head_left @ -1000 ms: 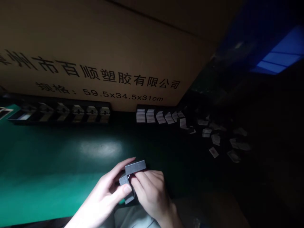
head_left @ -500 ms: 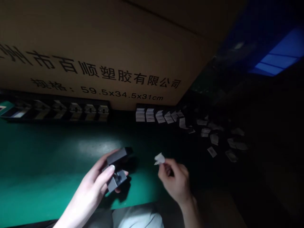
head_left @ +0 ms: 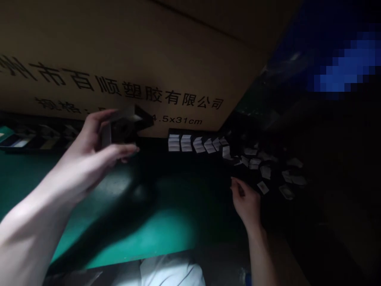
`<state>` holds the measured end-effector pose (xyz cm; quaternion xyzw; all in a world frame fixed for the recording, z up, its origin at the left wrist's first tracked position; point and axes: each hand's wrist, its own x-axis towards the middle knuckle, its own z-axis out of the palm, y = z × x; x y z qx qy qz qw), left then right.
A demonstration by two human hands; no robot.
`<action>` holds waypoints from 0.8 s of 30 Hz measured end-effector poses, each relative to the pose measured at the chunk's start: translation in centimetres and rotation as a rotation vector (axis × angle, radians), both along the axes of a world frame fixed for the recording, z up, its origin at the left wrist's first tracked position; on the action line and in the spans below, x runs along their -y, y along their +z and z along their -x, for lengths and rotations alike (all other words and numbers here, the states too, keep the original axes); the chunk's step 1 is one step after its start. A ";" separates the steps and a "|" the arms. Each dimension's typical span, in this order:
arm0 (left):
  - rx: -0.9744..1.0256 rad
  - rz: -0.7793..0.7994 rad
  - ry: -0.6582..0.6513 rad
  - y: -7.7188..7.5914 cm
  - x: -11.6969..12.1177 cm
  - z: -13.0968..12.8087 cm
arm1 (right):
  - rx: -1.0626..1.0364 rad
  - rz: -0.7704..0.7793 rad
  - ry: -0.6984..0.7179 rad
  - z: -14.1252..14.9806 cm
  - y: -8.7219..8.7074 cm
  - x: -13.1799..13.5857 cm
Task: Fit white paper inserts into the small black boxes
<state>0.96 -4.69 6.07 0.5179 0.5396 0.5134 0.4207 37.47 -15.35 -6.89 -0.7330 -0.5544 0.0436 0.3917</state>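
Note:
My left hand (head_left: 86, 159) is closed around a small dark hinged box (head_left: 126, 125), its lid open, fingers behind and thumb in front. It holds the box tilted over the right end of a row of similar open boxes (head_left: 50, 139), against the lower part of the carton. The box's inside is mostly in shadow. My right hand (head_left: 246, 202) has its fingers pinched together, left of the scattered small papers. A tiny pale spot shows at its fingertips; I cannot tell what it is.
A big printed cardboard carton (head_left: 178, 51) stands along the back of the green table (head_left: 166, 230). Folded white papers (head_left: 186, 143) line up by the carton, with loose ones (head_left: 266, 172) scattered right. Something blue (head_left: 345, 67) is at the upper right, and the right side is dark.
My left hand has carried the dark box up and left to the carton. My right hand has moved right and slightly up, and the white folded paper is no longer visible in it.

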 end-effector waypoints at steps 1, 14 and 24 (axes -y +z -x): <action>-0.020 -0.019 -0.054 0.7 -1.0 -0.6 | 0.006 -0.019 0.047 0.6 0.0 -0.2; -0.498 0.203 -0.595 -4.8 -4.4 -2.1 | -0.344 0.136 0.729 13.5 3.4 -9.0; -0.474 -0.045 -0.421 -6.3 -5.2 -0.9 | -0.205 0.020 0.751 14.4 1.1 -9.8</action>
